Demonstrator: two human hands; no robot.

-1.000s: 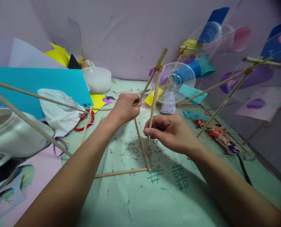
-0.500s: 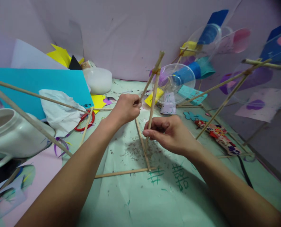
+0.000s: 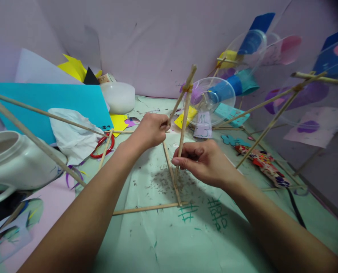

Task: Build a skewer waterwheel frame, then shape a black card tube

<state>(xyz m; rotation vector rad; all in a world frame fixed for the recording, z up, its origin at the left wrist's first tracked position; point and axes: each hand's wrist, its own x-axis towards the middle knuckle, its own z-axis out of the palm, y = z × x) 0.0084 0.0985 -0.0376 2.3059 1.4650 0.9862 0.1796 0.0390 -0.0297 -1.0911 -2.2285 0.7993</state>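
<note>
A frame of thin wooden sticks (image 3: 185, 110) rises from the pale green paper (image 3: 163, 235), its two upright sticks tied together at the top with a band (image 3: 187, 88). My left hand (image 3: 151, 131) is closed round the rear slanted stick. My right hand (image 3: 203, 161) pinches the front upright stick low down, fingers pressed together. Two more sticks (image 3: 170, 172) lie flat on the paper and meet at a corner in front of my right hand.
A white plastic jug (image 3: 18, 161) stands at the left under other long sticks. Behind it are a cyan sheet (image 3: 57, 104), crumpled white paper (image 3: 72, 131), a red ring (image 3: 102, 146) and a white tub (image 3: 119, 96). Clear plastic cups (image 3: 211, 98) with coloured paper and stick frames fill the right.
The tied top of the stick frame has dropped slightly and shifted left. Both hands keep their grips in nearly the same places.
</note>
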